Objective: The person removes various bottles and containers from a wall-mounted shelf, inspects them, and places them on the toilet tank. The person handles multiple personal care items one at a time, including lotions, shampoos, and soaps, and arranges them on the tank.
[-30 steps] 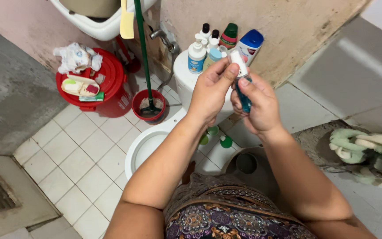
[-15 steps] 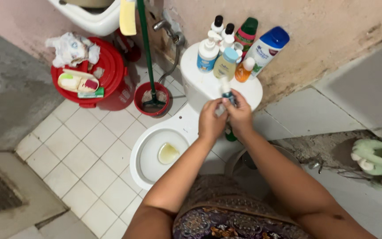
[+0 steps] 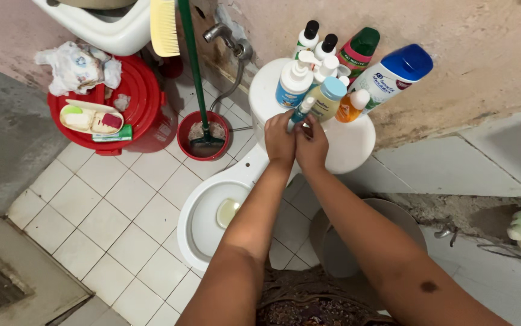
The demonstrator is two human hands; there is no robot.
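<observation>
Both hands meet over the front part of the white cistern lid [image 3: 351, 142], pressed side by side. The left hand [image 3: 280, 140] and the right hand [image 3: 312, 145] close together around a small blue bottle [image 3: 301, 111] with a white cap, which stands tilted between their fingertips with only its top showing above them. The bottle sits at the front of a cluster of toiletries at the lid's back edge, against the wall: just behind it a white pump bottle [image 3: 292, 84] with a blue label, a pale yellow bottle [image 3: 328, 98] with a light blue cap touching or nearly touching it on the right, and a little orange bottle [image 3: 351, 106] beside that. Farther back stand two white bottles with black caps [image 3: 318, 39], a green bottle [image 3: 358, 49], and a large white bottle with a blue cap [image 3: 393, 75] leaning toward the lid's right edge. Below the lid the open toilet bowl [image 3: 203, 220] holds yellowish water. To the left, on the tiled floor [image 3: 109, 199], a green-handled brush [image 3: 193, 72] stands in a small red pot [image 3: 203, 136], and a red bucket [image 3: 112, 102] carries a soap dish [image 3: 90, 118] and a crumpled wrapper [image 3: 73, 66] on its lid.
</observation>
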